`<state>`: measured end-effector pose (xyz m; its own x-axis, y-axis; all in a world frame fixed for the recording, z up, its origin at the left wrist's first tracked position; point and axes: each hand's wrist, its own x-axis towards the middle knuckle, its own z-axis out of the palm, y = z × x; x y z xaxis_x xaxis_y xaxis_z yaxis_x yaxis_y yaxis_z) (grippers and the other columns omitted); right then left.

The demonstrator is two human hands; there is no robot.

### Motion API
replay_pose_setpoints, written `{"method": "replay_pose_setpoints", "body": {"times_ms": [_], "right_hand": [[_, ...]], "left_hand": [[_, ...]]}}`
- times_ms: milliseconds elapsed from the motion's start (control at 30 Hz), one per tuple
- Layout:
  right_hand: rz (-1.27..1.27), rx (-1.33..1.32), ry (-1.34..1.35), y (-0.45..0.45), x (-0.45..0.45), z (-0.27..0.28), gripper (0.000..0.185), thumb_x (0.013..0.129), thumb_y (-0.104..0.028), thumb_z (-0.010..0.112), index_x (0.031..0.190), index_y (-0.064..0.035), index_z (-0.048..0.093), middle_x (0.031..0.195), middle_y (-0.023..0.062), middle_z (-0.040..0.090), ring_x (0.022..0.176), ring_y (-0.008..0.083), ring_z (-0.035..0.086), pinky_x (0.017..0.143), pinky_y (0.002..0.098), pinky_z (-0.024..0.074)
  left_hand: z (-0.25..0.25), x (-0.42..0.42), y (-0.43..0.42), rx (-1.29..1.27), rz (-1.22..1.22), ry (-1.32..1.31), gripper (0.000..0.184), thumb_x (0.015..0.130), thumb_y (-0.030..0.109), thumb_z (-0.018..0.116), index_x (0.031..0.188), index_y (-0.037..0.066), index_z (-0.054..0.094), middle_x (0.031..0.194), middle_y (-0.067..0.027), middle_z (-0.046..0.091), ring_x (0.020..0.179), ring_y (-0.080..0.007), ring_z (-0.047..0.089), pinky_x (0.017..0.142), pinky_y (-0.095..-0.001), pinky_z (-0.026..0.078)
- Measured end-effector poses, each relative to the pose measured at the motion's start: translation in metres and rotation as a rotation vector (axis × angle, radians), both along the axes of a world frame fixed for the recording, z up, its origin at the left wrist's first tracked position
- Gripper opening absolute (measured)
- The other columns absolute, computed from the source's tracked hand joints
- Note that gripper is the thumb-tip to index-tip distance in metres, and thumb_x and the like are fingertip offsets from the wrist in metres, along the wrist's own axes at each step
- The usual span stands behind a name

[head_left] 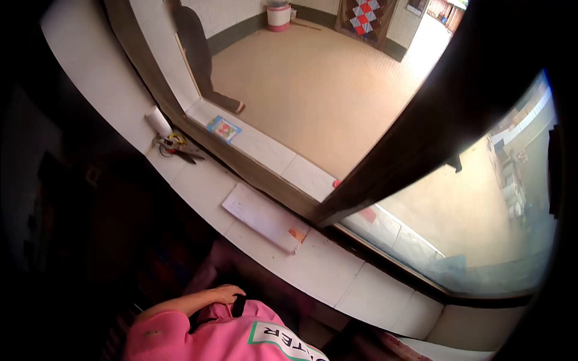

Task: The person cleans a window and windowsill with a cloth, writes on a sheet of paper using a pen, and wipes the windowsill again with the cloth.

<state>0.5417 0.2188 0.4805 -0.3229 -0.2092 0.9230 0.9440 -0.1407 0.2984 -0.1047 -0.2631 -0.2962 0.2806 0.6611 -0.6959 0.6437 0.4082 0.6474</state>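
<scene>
My left hand [227,294] is at the bottom, in front of my pink shirt [198,340]. Its fingers are curled at a black strap [239,305] on my chest and appear closed on it; the fingertips are small and partly hidden. My right hand is out of view. Beyond the left hand, a white spiral-bound pad [265,216] with a small orange picture lies on the tiled sill [319,274]. Farther left on the sill are scissors [183,155] among other small tools, beside a white roll [158,121].
A dark window frame [385,144] crosses the view, with a glass pane [481,210] at right. On the outer ledge [265,147] lies a colourful packet [224,129]. Outside are a tiled floor [313,84], a pink-and-white bucket [278,17] and a patterned cloth [364,21].
</scene>
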Motion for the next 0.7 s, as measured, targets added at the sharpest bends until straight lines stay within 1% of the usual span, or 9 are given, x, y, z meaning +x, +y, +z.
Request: {"method": "replay_pose_setpoints", "body": {"times_ms": [133,300,433,500,567,633,667,700], "right_hand": [[-0.021,-0.008,0.066,0.001,0.095,-0.027,0.045,0.102,-0.026,0.043,0.125,0.0097,0.057,0.122,0.0300,0.063,0.105,0.0407,0.064,0.091,0.0503,0.0517],[-0.030,-0.021,0.139,-0.003,0.180,-0.067,0.045,0.101,-0.025,0.044,0.128,0.0098,0.054,0.124,0.0315,0.062,0.109,0.0425,0.063,0.094,0.0522,0.0511],[-0.042,-0.034,0.170,-0.005,0.227,-0.089,0.046,0.100,-0.025,0.044,0.130,0.0098,0.051,0.126,0.0327,0.061,0.112,0.0439,0.062,0.097,0.0536,0.0506],[-0.047,-0.052,0.189,-0.006,0.245,-0.104,0.047,0.100,-0.025,0.044,0.132,0.0098,0.049,0.127,0.0333,0.060,0.113,0.0447,0.062,0.098,0.0543,0.0504],[-0.043,-0.060,0.212,-0.006,0.270,-0.117,0.048,0.100,-0.025,0.045,0.133,0.0099,0.048,0.128,0.0339,0.060,0.115,0.0454,0.062,0.099,0.0551,0.0502],[-0.014,-0.067,0.260,0.005,0.275,-0.145,0.049,0.100,-0.025,0.045,0.134,0.0099,0.047,0.129,0.0345,0.059,0.116,0.0461,0.061,0.101,0.0558,0.0499],[-0.004,-0.020,0.254,0.010,0.273,-0.160,0.047,0.098,-0.022,0.045,0.133,0.0094,0.046,0.126,0.0348,0.060,0.114,0.0468,0.062,0.099,0.0563,0.0509],[0.005,-0.041,0.327,0.011,0.281,-0.179,0.046,0.097,-0.023,0.047,0.131,0.0080,0.048,0.125,0.0336,0.061,0.111,0.0460,0.064,0.097,0.0548,0.0519]], "left_hand": [[-0.009,0.032,-0.006,-0.015,0.039,0.080,0.051,0.084,0.006,0.052,0.132,0.007,0.067,0.138,-0.0167,0.065,0.133,-0.0356,0.057,0.114,-0.0418,0.044],[0.006,0.051,-0.013,0.018,0.175,0.119,0.049,0.082,0.003,0.051,0.128,0.005,0.069,0.135,-0.0160,0.066,0.130,-0.0358,0.058,0.112,-0.0425,0.045],[0.014,0.050,-0.006,0.032,0.188,0.119,0.047,0.083,0.001,0.051,0.125,0.006,0.071,0.131,-0.0171,0.068,0.127,-0.0363,0.061,0.111,-0.0425,0.046],[0.004,0.047,-0.006,0.044,0.145,0.139,0.046,0.083,0.001,0.051,0.125,0.006,0.071,0.130,-0.0174,0.068,0.126,-0.0372,0.061,0.110,-0.0429,0.047],[0.006,0.045,0.000,0.036,0.160,0.152,0.046,0.083,0.001,0.051,0.124,0.006,0.071,0.129,-0.0181,0.068,0.126,-0.0378,0.061,0.109,-0.0428,0.048],[0.010,0.043,0.004,0.021,0.184,0.169,0.046,0.084,0.001,0.050,0.124,0.006,0.071,0.129,-0.0185,0.068,0.125,-0.0378,0.062,0.109,-0.0425,0.048],[0.007,0.041,0.001,0.037,0.192,0.165,0.045,0.084,0.002,0.051,0.124,0.006,0.072,0.128,-0.0190,0.069,0.123,-0.0379,0.063,0.107,-0.0427,0.049],[0.008,0.040,-0.001,0.044,0.204,0.162,0.044,0.085,0.003,0.052,0.124,0.006,0.072,0.128,-0.0189,0.069,0.122,-0.0379,0.063,0.107,-0.0428,0.049]]}}
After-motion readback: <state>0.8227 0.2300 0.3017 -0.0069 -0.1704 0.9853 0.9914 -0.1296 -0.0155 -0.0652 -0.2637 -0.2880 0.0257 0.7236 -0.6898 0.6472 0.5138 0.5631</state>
